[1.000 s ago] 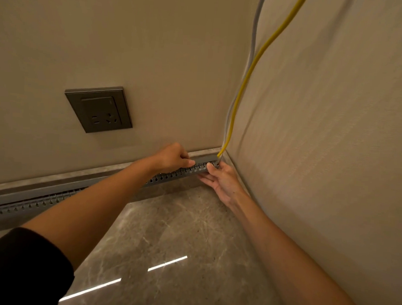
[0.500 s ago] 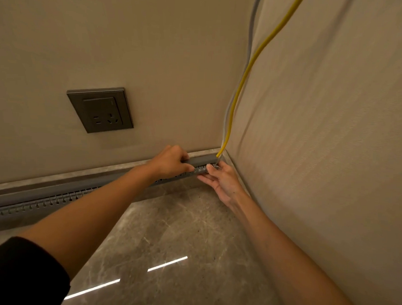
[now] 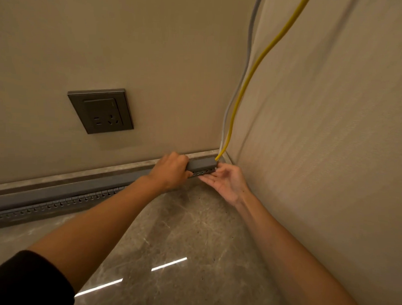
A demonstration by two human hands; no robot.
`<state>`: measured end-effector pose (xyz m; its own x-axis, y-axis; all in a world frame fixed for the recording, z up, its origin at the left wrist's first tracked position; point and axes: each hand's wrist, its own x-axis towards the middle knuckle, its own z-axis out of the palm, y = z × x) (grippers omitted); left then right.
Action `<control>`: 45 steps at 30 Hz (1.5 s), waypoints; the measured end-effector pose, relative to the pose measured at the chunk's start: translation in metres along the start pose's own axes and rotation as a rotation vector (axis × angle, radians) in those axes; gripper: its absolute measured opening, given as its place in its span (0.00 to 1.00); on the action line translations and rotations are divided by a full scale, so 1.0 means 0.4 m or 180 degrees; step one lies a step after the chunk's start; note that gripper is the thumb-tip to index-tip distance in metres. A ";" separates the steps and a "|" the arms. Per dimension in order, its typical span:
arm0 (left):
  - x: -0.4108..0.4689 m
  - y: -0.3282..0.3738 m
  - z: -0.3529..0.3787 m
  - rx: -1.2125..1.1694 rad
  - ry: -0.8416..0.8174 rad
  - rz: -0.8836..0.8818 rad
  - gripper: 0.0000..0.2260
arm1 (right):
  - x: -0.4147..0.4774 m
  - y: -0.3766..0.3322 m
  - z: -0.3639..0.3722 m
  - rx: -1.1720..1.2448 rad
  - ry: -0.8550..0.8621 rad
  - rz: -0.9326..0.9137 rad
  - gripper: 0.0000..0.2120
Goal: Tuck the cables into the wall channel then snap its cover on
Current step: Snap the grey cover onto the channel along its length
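Your left hand [image 3: 172,172] clamps the grey cover [image 3: 200,163] onto the slotted channel [image 3: 57,202] at the wall corner, right hand [image 3: 226,180] open beneath; press unevenly and the yellow cable [image 3: 243,85] may get pinched at the end

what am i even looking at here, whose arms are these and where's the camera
The camera sits on a person's head and looks forward and down, so the two bare arms are the wearer's own. They are working in a room corner, low on the wall. A long grey cable channel runs along the foot of the wall above the stone floor. The left hand is curled over the channel's cover near the corner, pressing on it. The right hand is open, palm up, its fingers against the channel's perforated lower edge. A yellow cable and a grey cable come down the corner into the channel's end. A dark wall socket sits to the left.
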<state>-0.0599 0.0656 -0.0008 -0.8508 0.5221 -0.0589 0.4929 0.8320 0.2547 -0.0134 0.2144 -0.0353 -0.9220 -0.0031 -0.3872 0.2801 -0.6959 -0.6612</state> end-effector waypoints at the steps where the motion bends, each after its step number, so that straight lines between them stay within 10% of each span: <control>1: -0.004 0.006 0.003 0.0044 0.0033 -0.0052 0.14 | 0.003 0.001 0.008 -0.0079 0.0068 0.0004 0.11; 10: -0.013 -0.007 0.026 -0.0754 0.0175 -0.0243 0.14 | 0.028 0.022 0.024 -0.0457 0.0497 -0.0141 0.07; 18: 0.038 -0.047 -0.026 -0.0741 -0.1234 -0.0493 0.18 | 0.037 0.027 0.026 -0.0560 0.0694 -0.0241 0.07; 31: 0.043 -0.055 0.038 0.0097 -0.0231 -0.0031 0.19 | 0.092 -0.013 0.039 -0.0694 0.1021 -0.0323 0.05; 34: 0.047 -0.064 0.050 0.0175 -0.0074 0.0151 0.18 | 0.112 -0.034 0.038 -0.0641 0.1350 -0.0407 0.18; 39: 0.060 -0.049 0.077 0.0194 0.0135 0.0092 0.15 | 0.128 -0.037 0.064 -0.0509 0.2095 -0.0481 0.02; 45: 0.077 -0.014 0.106 0.0205 0.0174 0.0192 0.14 | 0.123 -0.037 0.056 -0.0406 0.2687 -0.0631 0.18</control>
<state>-0.0813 0.0849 -0.0450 -0.8271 0.5620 0.0079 0.5527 0.8106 0.1935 -0.0690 0.2083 -0.0304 -0.4650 0.6771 -0.5704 0.2100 -0.5415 -0.8140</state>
